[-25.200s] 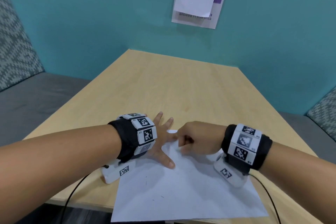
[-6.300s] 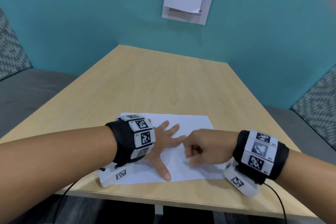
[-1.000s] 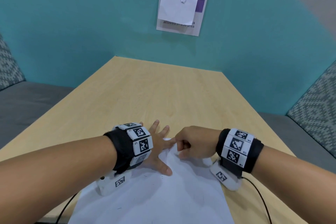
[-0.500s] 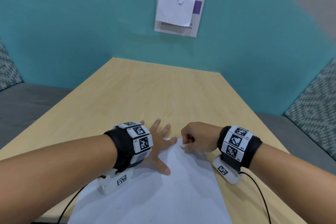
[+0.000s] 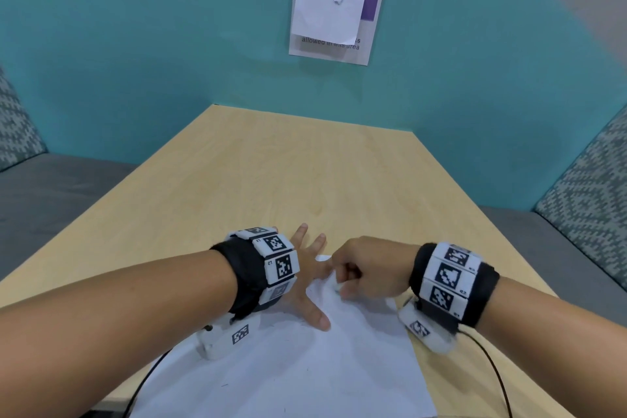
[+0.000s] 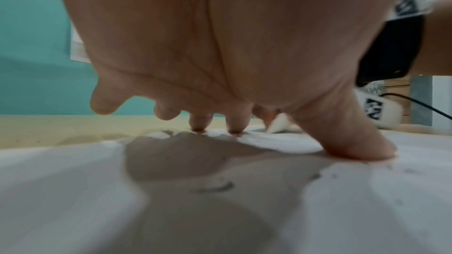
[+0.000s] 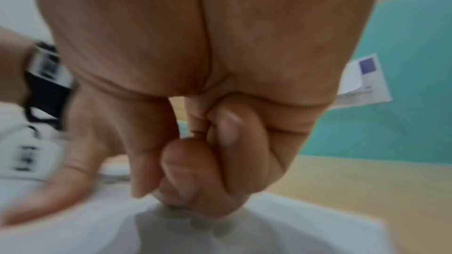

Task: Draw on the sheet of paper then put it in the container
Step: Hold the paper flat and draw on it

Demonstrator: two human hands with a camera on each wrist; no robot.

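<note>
Head view: paper [image 5: 305, 373] runs lengthwise away (slightly tilted), left hand [image 5: 305, 285] spread flat on it, right hand [image 5: 369, 273] curled, pinching a small white drawing tool [image 5: 337, 286].

Sheet of paper [image 5: 298, 366] lying on table [image 5: 288, 173] at near edge. Left hand [image 5: 307, 285] resting on sheet's far left part; right hand [image 5: 369, 271] just right of it. Wall sign [image 5: 336, 20] hanging behind table.

left hand [image 6: 220, 49] is spread flat on the paper [image 6: 97, 190], thumb [image 6: 347, 138] and fingertips [image 6: 199, 123] pressing down, a few dark marks [image 6: 215, 187] underneath
</note>
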